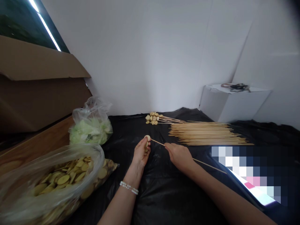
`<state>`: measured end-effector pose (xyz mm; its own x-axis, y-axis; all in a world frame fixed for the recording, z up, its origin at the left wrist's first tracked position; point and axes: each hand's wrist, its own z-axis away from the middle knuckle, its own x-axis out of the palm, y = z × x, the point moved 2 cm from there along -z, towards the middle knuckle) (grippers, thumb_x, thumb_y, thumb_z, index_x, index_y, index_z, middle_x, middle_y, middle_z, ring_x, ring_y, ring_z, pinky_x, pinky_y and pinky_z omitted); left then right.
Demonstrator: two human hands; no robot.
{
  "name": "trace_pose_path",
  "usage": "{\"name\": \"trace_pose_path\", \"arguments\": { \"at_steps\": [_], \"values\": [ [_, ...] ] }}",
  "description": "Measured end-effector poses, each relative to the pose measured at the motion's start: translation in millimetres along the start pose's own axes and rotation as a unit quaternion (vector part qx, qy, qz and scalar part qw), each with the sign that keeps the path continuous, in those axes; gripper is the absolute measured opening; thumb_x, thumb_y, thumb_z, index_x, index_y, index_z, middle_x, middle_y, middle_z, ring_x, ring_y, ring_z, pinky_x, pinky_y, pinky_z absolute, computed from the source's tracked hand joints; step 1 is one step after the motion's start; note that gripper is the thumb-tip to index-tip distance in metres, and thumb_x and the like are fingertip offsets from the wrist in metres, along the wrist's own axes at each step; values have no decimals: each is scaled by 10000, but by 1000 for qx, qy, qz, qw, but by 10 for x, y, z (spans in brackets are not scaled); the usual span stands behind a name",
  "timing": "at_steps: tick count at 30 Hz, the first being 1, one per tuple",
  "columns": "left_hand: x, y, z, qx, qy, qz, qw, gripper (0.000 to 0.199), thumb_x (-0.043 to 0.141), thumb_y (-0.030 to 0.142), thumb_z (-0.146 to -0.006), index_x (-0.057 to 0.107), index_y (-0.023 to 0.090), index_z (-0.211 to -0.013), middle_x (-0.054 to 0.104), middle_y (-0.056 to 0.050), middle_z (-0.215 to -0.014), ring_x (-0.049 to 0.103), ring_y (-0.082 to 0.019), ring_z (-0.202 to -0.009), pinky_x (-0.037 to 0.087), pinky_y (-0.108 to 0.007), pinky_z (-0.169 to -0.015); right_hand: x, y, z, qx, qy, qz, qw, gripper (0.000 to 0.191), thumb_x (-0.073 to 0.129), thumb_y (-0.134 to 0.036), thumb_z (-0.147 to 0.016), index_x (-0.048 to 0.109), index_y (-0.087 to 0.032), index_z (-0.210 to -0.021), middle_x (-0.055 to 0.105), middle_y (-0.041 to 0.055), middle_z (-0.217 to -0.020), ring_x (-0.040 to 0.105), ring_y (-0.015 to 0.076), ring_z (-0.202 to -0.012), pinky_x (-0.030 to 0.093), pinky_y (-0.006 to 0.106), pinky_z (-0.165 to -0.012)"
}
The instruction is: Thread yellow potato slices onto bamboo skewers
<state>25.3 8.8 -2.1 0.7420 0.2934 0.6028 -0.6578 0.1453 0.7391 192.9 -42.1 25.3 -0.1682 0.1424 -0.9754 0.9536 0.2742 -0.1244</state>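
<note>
My left hand (141, 152) is closed on several round, pale yellow potato slices, one of them a potato slice (147, 137) pinched upright at the fingertips. My right hand (179, 155) grips a thin bamboo skewer (157, 142), whose tip meets that slice; whether it has pierced it I cannot tell. The skewer's other end runs out behind the right wrist. Beyond the hands lies a bunch of skewered potato slices (154, 118). To its right is a wide pile of bare bamboo skewers (206, 133). An open plastic bag (99, 154) of potato slices stands at the lower left.
A knotted clear bag (91, 125) with pale green contents sits at the left, before a cardboard box (42, 103). A lit screen, partly pixelated (260, 190), lies at right. A white box (234, 101) stands at the back right. Black plastic sheeting (164, 193) covers the work surface.
</note>
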Motion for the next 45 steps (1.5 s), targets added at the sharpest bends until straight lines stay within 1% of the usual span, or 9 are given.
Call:
{"name": "trace_pose_path", "arguments": {
  "at_steps": [10, 16, 19, 21, 24, 29, 33, 38, 45],
  "values": [
    [-21, -7, -22, 17, -6, -14, 1000, 201, 780, 202, -650, 651, 115, -778, 630, -18, -689, 554, -30, -508, 406, -92, -418, -30, 4, 1, 4, -11, 6, 1000, 332, 261, -305, -975, 570, -261, -1089, 670, 42, -930, 639, 151, -822, 375, 235, -619],
    [-16, -41, -13, 68, -18, -89, 994, 291, 819, 256, -576, 696, 110, -796, 659, -44, -700, 550, -43, -519, 372, -105, -406, -6, 4, 2, -2, -5, -7, 1000, 335, 270, -314, -972, 586, -255, -1065, 673, 36, -904, 638, 160, -807, 373, 234, -621],
    [-4, -52, 3, 62, -21, -90, 994, 321, 826, 284, -561, 699, 110, -800, 650, -36, -665, 517, -32, -480, 345, -105, -389, 6, 2, 5, -6, 1, -14, 1000, 336, 268, -315, -972, 582, -259, -1079, 674, 32, -912, 636, 159, -811, 374, 234, -630],
    [-3, -45, 4, 55, -16, -76, 995, 308, 822, 281, -570, 694, 106, -790, 638, -29, -636, 503, -24, -463, 339, -98, -385, 8, 2, 5, -6, 0, -13, 1000, 339, 262, -310, -973, 577, -259, -1089, 673, 35, -921, 633, 157, -821, 377, 235, -640],
    [-8, -28, -5, 47, -14, -57, 997, 256, 806, 248, -604, 686, 101, -776, 639, -32, -657, 528, -28, -489, 375, -93, -408, 8, 1, 3, -6, -4, -14, 1000, 345, 257, -310, -974, 573, -259, -1103, 673, 39, -935, 630, 156, -835, 378, 233, -650],
    [-14, -21, -10, 26, -23, -43, 999, 131, 724, 181, -713, 671, 102, -803, 659, -57, -761, 569, -46, -539, 413, -102, -416, 11, 4, -2, -5, -6, -16, 1000, 344, 259, -322, -975, 572, -256, -1099, 672, 40, -928, 630, 153, -834, 370, 230, -634],
    [-16, -17, -12, 1, -24, -24, 999, 68, 648, 142, -783, 652, 96, -832, 649, -52, -763, 574, -49, -534, 420, -105, -407, 26, 8, -7, -17, 0, -17, 1000, 336, 260, -315, -976, 575, -258, -1081, 671, 33, -927, 628, 149, -825, 362, 234, -628],
    [-1, -11, -4, -43, -25, 18, 999, 60, 595, 119, -821, 630, 97, -864, 638, -38, -757, 571, -49, -520, 415, -106, -382, 44, 14, -9, -25, 17, -20, 999, 323, 278, -309, -972, 577, -262, -1084, 674, 24, -912, 630, 152, -805, 345, 235, -606],
    [-3, -9, -3, -92, -34, 54, 994, 95, 567, 99, -837, 622, 107, -915, 624, -19, -730, 573, -49, -514, 412, -101, -369, 39, 7, -2, -33, -1, -24, 999, 339, 264, -305, -975, 574, -261, -1101, 672, 35, -923, 622, 150, -809, 345, 235, -618]
  ]
}}
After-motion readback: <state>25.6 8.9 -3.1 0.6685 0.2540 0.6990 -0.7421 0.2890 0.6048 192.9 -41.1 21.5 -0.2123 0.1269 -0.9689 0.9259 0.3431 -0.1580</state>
